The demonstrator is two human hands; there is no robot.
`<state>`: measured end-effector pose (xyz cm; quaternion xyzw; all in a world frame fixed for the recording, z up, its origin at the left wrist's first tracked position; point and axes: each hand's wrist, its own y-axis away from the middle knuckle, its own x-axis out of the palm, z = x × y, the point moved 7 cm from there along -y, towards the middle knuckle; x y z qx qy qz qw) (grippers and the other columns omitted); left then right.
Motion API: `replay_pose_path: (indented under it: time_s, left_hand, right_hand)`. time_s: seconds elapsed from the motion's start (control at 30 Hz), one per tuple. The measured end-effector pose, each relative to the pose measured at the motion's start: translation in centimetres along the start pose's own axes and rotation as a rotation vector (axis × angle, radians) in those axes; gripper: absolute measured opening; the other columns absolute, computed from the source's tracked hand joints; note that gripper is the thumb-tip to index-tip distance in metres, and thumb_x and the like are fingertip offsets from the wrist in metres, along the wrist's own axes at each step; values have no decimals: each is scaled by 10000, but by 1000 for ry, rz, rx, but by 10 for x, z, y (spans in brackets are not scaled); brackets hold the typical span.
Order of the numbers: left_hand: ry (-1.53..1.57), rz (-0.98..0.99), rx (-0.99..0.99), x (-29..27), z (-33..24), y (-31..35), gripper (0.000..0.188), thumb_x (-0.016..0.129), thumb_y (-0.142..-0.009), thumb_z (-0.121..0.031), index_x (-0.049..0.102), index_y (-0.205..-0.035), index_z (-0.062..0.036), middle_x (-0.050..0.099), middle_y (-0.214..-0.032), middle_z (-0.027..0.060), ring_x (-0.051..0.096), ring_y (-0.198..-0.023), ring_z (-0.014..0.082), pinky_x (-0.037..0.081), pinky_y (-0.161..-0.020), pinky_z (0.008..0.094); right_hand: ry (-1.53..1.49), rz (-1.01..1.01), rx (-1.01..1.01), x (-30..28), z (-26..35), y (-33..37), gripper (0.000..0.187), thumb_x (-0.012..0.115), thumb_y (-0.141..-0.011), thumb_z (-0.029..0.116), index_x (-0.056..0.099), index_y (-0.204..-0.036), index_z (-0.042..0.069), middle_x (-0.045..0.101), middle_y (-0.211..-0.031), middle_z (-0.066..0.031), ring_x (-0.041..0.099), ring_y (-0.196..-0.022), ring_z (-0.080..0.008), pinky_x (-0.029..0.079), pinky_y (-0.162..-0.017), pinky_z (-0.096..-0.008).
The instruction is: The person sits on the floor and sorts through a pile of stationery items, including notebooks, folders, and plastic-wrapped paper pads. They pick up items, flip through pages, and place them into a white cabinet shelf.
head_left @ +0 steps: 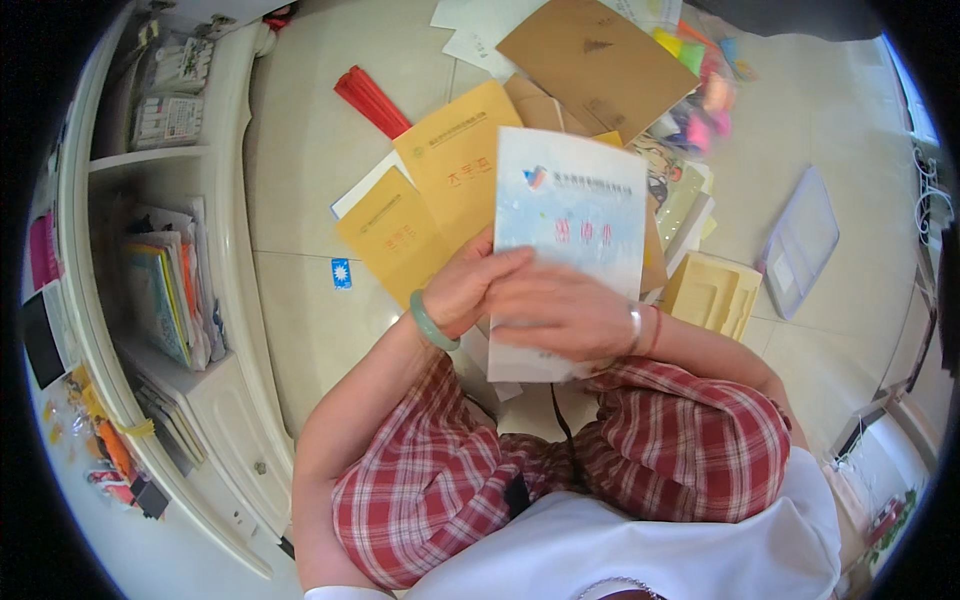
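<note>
A pale blue and white paper booklet (565, 205) with printed characters and a small blue-red emblem is held upright in front of me, above my lap. My left hand (470, 290) grips its left edge, thumb across the front and the other fingers hidden behind. Across the booklet's lower half lies my right hand (565, 310), fairly flat and blurred, its fingers reaching toward the left thumb. Beyond it on the floor lie a large yellow envelope (460, 140), a smaller yellow envelope (390, 225) and a brown envelope (600, 65).
A white cabinet (235, 410) with papers and boxes lines the left side. Red strips (370, 102), a small blue packet (342, 274), a cream tray (712, 295), a clear plastic lid (803, 240) and colourful soft packets (710, 105) lie on the tiled floor.
</note>
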<state>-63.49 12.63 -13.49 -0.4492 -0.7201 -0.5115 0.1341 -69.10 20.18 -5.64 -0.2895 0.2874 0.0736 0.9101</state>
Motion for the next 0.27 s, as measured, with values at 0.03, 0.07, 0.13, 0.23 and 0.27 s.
replay_pose_path:
  time_s: [0.03, 0.07, 0.13, 0.23, 0.27]
  left_hand:
    - [44, -25, 67, -7, -3, -3, 466, 533, -890, -77, 386, -1332, -55, 522, -1249, 80, 526, -1114, 172, 444, -933, 323]
    - [86, -64, 144, -14, -9, -2, 457, 526, -896, -74, 389, -1331, -59, 516, -1262, 78, 519, -1128, 180, 434, -947, 329]
    - [114, -137, 199, -25, -18, 5, 461, 520, -897, -65, 383, -1337, -60, 505, -1278, 82, 513, -1143, 195, 427, -959, 340]
    - [115, -178, 231, -31, -26, 8, 495, 527, -896, -68, 353, -1359, -73, 491, -1295, 85, 501, -1160, 202, 419, -972, 350]
    - [110, -166, 236, -31, -27, 6, 506, 531, -897, -72, 344, -1367, -81, 486, -1301, 86, 496, -1168, 203, 416, -977, 349]
  right_hand:
    - [109, -113, 115, -15, -11, 11, 305, 630, -716, 29, 614, -1021, 48, 571, -1129, -146, 526, -1068, -309, 427, -872, -395]
    - [207, -225, 218, -33, -23, 23, 315, 644, -715, 27, 617, -1027, 63, 569, -1143, -158, 531, -1066, -318, 432, -865, -396]
    - [418, -375, 703, -71, -46, 56, 451, 682, -724, 56, 557, -1157, 70, 512, -1242, -166, 493, -1145, -313, 395, -929, -387]
    - [-721, -729, 1004, -59, -100, 113, 668, 665, -810, 270, 347, -1371, 94, 433, -1352, -138, 415, -1246, -296, 278, -1044, -401]
    - [-1193, -665, 990, -45, -102, 112, 747, 641, -836, 380, 271, -1422, 103, 406, -1383, -131, 388, -1274, -289, 217, -1086, -410]
